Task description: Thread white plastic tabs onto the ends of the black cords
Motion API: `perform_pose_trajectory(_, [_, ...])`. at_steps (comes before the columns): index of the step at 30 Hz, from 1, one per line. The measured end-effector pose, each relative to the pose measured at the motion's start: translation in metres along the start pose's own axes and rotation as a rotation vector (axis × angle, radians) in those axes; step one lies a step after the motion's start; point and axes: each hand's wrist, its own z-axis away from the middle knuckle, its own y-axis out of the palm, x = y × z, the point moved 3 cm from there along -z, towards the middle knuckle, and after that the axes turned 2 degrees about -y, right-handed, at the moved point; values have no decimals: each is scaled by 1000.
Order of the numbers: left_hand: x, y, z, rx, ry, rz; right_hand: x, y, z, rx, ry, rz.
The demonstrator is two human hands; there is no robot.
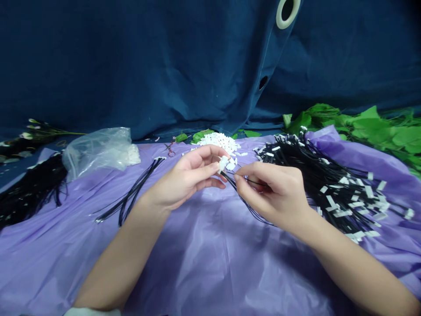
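The left hand (pixel 192 174) pinches a white connector (pixel 223 163) (light, stiff, I judge); the right hand (pixel 275 192) pinches black wire (pixel 242 200), likely floppy, best held near its tip.

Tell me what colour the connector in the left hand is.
The connector is white, seen in the head view.

1. White connector (pixel 223 162): partly covered by left hand (pixel 194 173); slots too small to tell.
2. Thin black wire (pixel 239 174): in right hand (pixel 279 188), tip blurred, can't tell if inserted.
3. Wire pile (pixel 324 177), right side of surface (pixel 204 272): partly behind right hand.
4. Wire bundle (pixel 31 188), left edge: cut off by picture.
5. Plastic bag (pixel 97 153), far left: contents unclear.
6. Scissors (pixel 170 153), far edge: blades blurred.
7. Leaves (pixel 378 127), far right corner: cut off.
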Motion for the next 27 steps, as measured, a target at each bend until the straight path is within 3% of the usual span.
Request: perform_pose_trajectory(27, [4, 1, -1, -61, 25, 13, -2, -2, 4, 49, -29, 119])
